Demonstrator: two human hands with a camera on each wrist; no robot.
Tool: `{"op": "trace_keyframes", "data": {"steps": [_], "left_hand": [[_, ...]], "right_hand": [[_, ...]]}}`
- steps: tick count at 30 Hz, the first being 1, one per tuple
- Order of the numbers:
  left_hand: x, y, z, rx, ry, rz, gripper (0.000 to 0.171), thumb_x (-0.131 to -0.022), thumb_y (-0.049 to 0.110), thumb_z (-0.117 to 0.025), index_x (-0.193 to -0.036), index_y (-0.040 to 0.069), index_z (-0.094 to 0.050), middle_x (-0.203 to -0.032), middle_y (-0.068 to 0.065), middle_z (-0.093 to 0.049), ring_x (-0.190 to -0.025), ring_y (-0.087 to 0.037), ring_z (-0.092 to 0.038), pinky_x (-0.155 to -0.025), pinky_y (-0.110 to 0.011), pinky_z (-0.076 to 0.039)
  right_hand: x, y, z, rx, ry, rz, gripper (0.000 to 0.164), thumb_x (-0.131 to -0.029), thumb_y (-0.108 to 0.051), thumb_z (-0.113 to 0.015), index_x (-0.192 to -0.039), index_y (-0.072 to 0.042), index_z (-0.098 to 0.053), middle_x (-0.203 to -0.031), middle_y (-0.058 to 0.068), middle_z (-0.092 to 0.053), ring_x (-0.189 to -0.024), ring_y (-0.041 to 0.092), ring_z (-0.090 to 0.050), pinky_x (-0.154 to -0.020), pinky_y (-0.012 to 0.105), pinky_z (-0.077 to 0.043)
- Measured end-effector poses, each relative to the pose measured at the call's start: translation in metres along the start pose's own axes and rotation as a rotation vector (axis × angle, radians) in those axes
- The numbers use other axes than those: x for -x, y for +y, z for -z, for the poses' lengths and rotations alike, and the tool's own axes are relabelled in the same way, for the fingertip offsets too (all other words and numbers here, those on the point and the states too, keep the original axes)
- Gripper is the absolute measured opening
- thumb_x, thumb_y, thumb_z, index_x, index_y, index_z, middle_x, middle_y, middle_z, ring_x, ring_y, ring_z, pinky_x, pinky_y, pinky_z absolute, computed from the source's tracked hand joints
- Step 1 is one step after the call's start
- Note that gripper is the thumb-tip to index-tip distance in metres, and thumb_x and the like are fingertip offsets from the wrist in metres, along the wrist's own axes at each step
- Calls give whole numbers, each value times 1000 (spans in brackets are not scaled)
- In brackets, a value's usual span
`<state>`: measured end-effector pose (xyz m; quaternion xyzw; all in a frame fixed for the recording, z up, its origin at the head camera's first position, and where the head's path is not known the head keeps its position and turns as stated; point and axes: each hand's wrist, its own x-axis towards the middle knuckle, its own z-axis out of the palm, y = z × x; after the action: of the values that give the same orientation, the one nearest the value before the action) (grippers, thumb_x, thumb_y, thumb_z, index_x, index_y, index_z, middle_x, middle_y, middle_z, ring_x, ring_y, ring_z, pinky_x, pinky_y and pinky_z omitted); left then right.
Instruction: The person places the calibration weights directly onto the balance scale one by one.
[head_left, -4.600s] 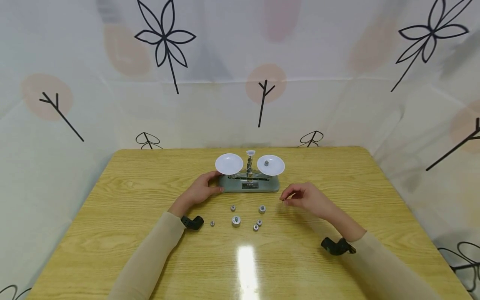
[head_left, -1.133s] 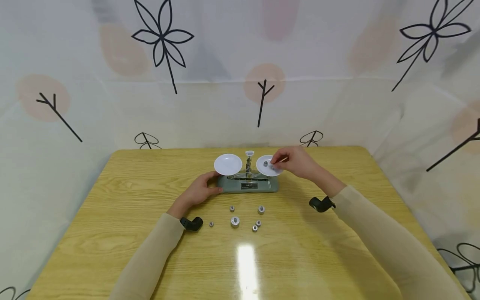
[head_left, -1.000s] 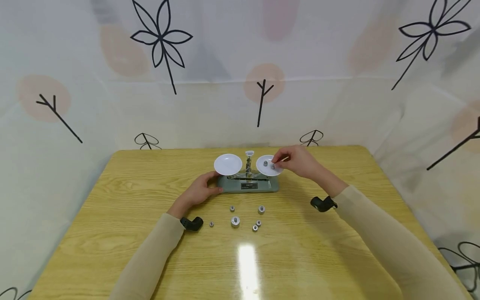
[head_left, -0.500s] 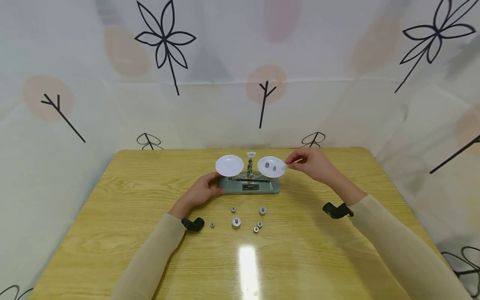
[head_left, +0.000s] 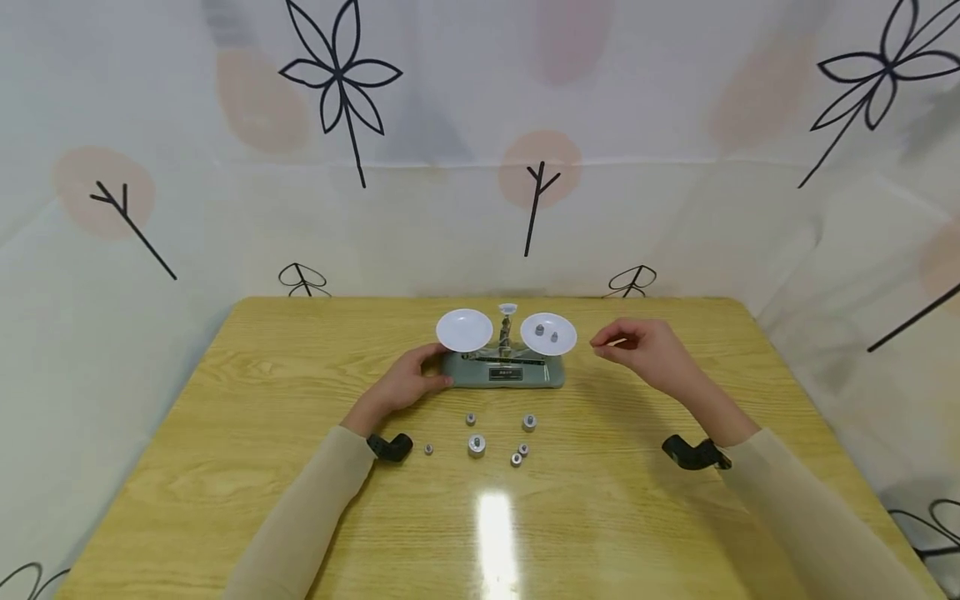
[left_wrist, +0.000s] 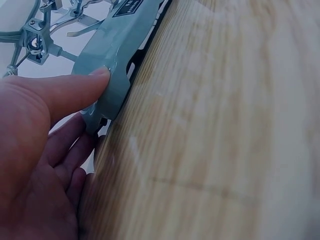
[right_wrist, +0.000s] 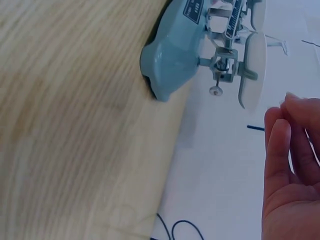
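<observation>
A balance scale [head_left: 504, 372] with a grey-green base and two white pans stands near the back of the table. My left hand [head_left: 407, 381] grips the left end of its base, the thumb on the front and the other fingers round the back, as the left wrist view shows. Two small metal weights, one [head_left: 539, 330] beside the other [head_left: 554, 337], sit in the right pan [head_left: 566, 331]; the left pan [head_left: 464, 331] holds nothing. Off to the right of the scale, my right hand [head_left: 652, 350] hovers with thumb and fingertips close together and nothing between them.
Several metal weights lie on the table [head_left: 600, 517] in front of the scale, among them a large one [head_left: 476, 447], another [head_left: 529, 422] to its right and a tiny one [head_left: 428, 449] near the left wrist. A patterned cloth [head_left: 420, 225] hangs behind the table.
My right hand set a second weight in the right pan, let go, then drew back to the right and down. The left hand has kept its grip on the scale's base.
</observation>
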<state>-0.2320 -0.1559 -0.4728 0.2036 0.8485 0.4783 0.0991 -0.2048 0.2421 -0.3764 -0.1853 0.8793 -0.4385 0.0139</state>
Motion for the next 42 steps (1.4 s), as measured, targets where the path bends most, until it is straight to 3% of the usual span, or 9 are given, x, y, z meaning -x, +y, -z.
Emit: {"op": "trace_keyframes", "data": {"steps": [5, 13, 18, 25, 32, 42], "left_hand": [[-1, 2, 0, 6, -3, 3, 57, -92, 13, -73, -145, 7, -51, -148, -9, -49, -142, -26, -36, -116, -47, -28], [-1, 5, -2, -15, -9, -3, 57, -93, 14, -72, -145, 7, -51, -148, -9, -49, -142, -26, -36, -116, -47, -28], [1, 7, -3, -13, -16, 5, 57, -94, 14, -71, -146, 8, -50, -149, -8, -48, -143, -25, -35, -116, -46, -27], [2, 7, -3, -17, -9, 19, 57, -93, 14, -72, -145, 7, -50, -148, -10, -48, -142, -27, -35, -116, -47, -27], [1, 6, -1, -30, -6, 18, 57, -93, 16, -72, -145, 8, -50, -148, -10, -48, -142, -27, -36, -116, -47, -28], [0, 2, -1, -32, -10, -1, 57, -93, 16, -72, -145, 7, -51, -147, -10, -49, -141, -27, -37, -115, -47, -29]], "right_hand": [[14, 2, -6, -62, 27, 13, 8, -91, -6, -73, -100, -5, -73, -103, 10, -70, -90, 15, -69, -77, 23, -56], [36, 8, -22, -145, 71, 38, 10, -90, -5, -74, -98, 0, -72, -98, 14, -71, -85, 27, -68, -71, 23, -56], [46, 12, -38, -200, 34, 29, 8, -90, -1, -72, -98, 1, -71, -97, 15, -71, -84, 31, -68, -70, 25, -56], [48, 16, -56, -194, -25, 23, 8, -90, -2, -72, -98, -3, -72, -97, 12, -71, -81, 19, -64, -67, 26, -55], [46, 17, -71, -207, -94, -5, 7, -90, -2, -72, -97, -5, -73, -99, 8, -71, -89, 17, -64, -73, 27, -56], [42, 20, -86, -191, -162, 26, 10, -90, -5, -73, -100, -5, -73, -100, 8, -71, -90, 15, -65, -78, 27, -55]]}}
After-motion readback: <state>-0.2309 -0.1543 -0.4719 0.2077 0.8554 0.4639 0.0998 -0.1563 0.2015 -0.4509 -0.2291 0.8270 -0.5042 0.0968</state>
